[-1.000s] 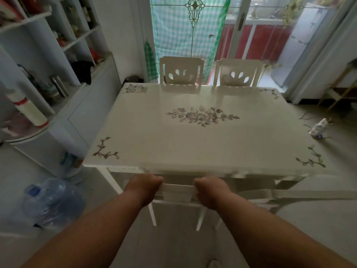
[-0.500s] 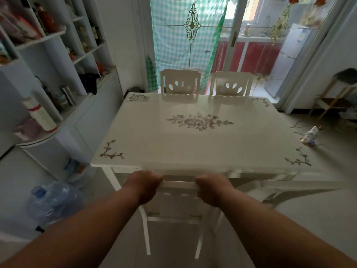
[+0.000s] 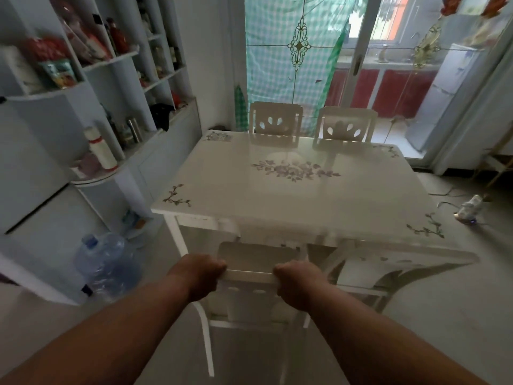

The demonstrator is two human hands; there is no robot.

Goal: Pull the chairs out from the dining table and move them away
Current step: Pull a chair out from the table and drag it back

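Near chair (image 3: pixel 251 276) now drawn clear of the table (image 3: pixel 291 201) near edge; half a second back it sat tucked under. Left hand (image 3: pixel 201 275) and right hand (image 3: pixel 298 284), each grip curled round its top rail. Three chairs untouched.

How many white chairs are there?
4: one white chair gripped by both hands, one tucked-in chair to its right, and two far chairs, left and right, across the white floral table.

Near side of the white floral-printed dining table (image 3: pixel 291 195), a white cut-out-back chair (image 3: pixel 249 276); two white matching chairs (image 3: pixel 311 125) behind it, clear plastic water jug (image 3: pixel 107 262) left, on the floor
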